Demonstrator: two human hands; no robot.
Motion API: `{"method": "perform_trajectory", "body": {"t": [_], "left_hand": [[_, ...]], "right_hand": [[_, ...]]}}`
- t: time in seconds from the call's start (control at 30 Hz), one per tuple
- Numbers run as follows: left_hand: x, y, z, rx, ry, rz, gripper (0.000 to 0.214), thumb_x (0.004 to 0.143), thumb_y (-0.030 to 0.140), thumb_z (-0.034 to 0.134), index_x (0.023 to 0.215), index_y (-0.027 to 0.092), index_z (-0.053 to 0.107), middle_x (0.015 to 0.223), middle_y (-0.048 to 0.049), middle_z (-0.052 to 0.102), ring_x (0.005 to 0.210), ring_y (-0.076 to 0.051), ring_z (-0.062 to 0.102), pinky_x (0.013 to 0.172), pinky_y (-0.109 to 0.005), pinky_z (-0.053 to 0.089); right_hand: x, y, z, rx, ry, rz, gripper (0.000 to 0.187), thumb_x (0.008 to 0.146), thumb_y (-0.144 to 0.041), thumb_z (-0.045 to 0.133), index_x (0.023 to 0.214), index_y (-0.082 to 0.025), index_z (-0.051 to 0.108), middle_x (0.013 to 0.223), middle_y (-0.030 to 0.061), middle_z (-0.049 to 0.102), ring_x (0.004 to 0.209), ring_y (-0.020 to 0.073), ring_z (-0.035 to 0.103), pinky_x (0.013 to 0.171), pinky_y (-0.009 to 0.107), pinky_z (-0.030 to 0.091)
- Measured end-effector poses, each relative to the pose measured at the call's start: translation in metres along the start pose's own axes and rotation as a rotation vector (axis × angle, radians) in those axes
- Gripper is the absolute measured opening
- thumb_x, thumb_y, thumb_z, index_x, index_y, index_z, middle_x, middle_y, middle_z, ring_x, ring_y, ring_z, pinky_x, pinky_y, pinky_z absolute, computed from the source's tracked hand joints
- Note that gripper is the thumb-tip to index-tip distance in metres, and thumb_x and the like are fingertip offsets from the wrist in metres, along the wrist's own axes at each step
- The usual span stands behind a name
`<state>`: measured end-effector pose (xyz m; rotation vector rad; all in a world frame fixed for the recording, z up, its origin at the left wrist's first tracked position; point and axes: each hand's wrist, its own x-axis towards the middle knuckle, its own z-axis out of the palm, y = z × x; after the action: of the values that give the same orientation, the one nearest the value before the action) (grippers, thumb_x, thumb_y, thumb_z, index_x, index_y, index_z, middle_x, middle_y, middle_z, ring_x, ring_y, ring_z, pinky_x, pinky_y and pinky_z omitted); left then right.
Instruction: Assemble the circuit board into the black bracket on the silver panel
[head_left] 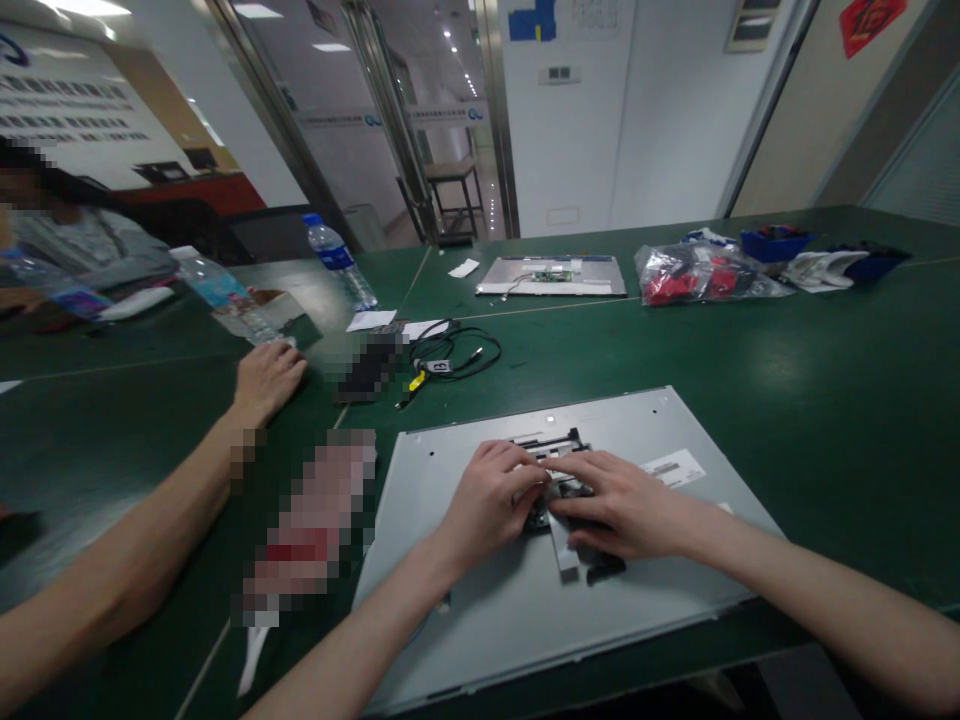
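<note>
A flat grey metal display panel (pixel 465 610) lies on the table in front of me, with a small circuit board (pixel 536 520) at its middle. My left hand (pixel 495 495) is over the board's left side, fingers bent in a pinch. From the right, my right hand (pixel 626 505) reaches in, its index fingertip meeting the left fingers and the others curled over the board. Whatever is between the fingertips is hidden. A pale grey strip (pixel 564 550) sticks out below the right fingers, beside a short black piece (pixel 606 571).
Another person's forearm and hand (pixel 270 380) rest on the green table (pixel 847 400) at left. Nearby are a coiled black cable (pixel 480 345), a dark phone-like object (pixel 371 368) and water bottles (pixel 337 258). Farther back are another panel (pixel 551 277), plastic-bagged red items (pixel 705 277) and blue bins (pixel 776 243).
</note>
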<state>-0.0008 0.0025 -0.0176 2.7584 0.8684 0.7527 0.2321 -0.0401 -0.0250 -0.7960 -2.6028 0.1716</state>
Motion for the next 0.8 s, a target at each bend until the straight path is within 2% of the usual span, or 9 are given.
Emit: {"method": "perform_trajectory", "body": {"t": [0.23, 0.8], "left_hand": [[0.001, 0.000, -0.003, 0.026, 0.018, 0.030, 0.012, 0.091, 0.016, 0.058, 0.090, 0.022, 0.068, 0.092, -0.0036, 0.068, 0.085, -0.020, 0.057, 0.083, -0.039, 0.041], [0.004, 0.009, -0.013, 0.027, -0.163, 0.004, 0.012, 0.090, 0.023, 0.059, 0.090, 0.023, 0.070, 0.092, -0.0035, 0.068, 0.088, -0.021, 0.057, 0.092, -0.045, 0.039]], "right_hand": [[0.001, -0.001, -0.002, 0.022, 0.000, 0.006, 0.028, 0.093, -0.032, 0.061, 0.119, -0.021, 0.065, 0.145, 0.0133, 0.045, 0.129, 0.0279, 0.046, 0.105, 0.047, 0.045], [0.001, 0.001, -0.001, 0.026, 0.017, -0.012, 0.031, 0.093, -0.030, 0.061, 0.122, -0.020, 0.062, 0.152, 0.0154, 0.037, 0.132, 0.0298, 0.044, 0.104, 0.050, 0.045]]}}
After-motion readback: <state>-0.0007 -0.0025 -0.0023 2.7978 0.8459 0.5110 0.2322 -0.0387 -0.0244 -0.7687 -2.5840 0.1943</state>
